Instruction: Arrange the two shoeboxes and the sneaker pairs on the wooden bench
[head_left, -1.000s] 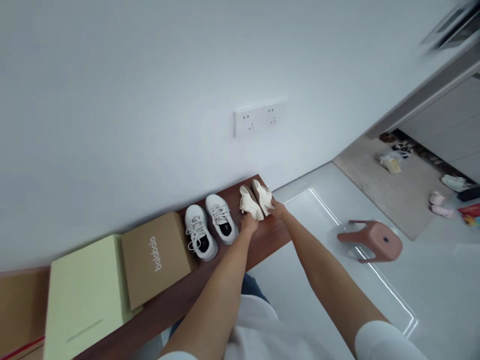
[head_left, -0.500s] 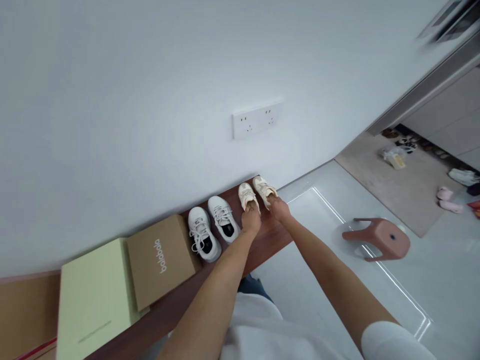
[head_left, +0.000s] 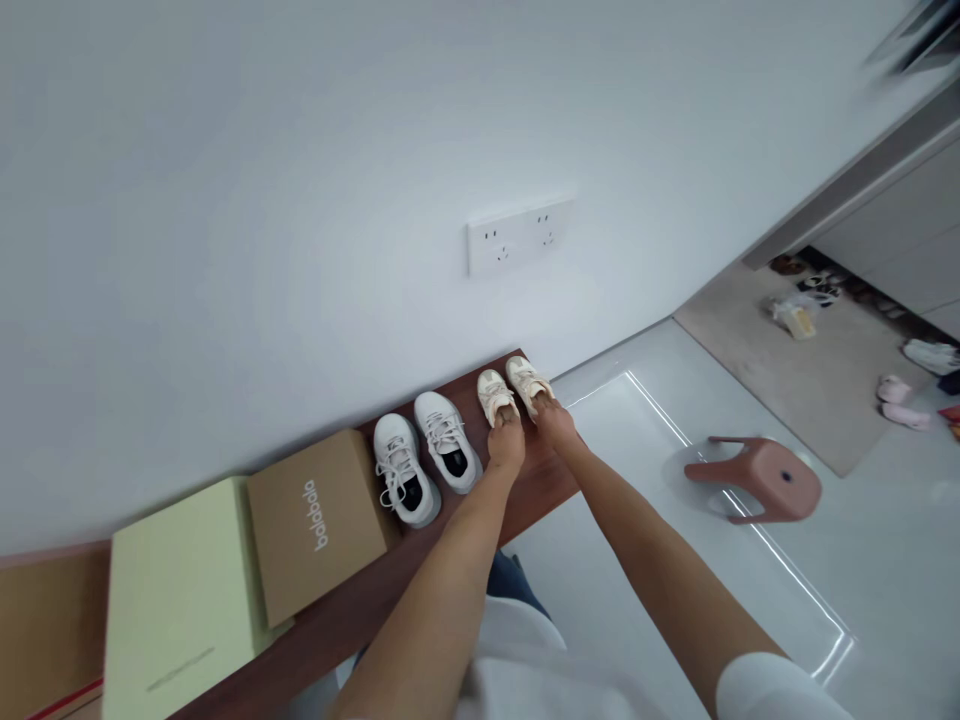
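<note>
Two small cream shoes stand side by side at the right end of a dark wooden bench (head_left: 352, 615), toes toward the wall. My left hand (head_left: 507, 443) rests on the heel of the left cream shoe (head_left: 493, 393), fingers curled into it. My right hand (head_left: 556, 421) is closed on the heel of the right cream shoe (head_left: 526, 380). A pair of white laced sneakers (head_left: 424, 462) stands just left of them.
A brown cardboard box (head_left: 319, 520) and a pale green box (head_left: 176, 595) lie further left on the bench. A double wall socket (head_left: 519, 236) sits above. A pink stool (head_left: 757, 478) lies tipped on the glossy floor at the right; a beige mat (head_left: 802, 375) with scattered shoes lies beyond.
The cream shoes were held tilted with soles showing; they now stand flat on the bench, pushed toward the wall. Both hands stay on their heels.
</note>
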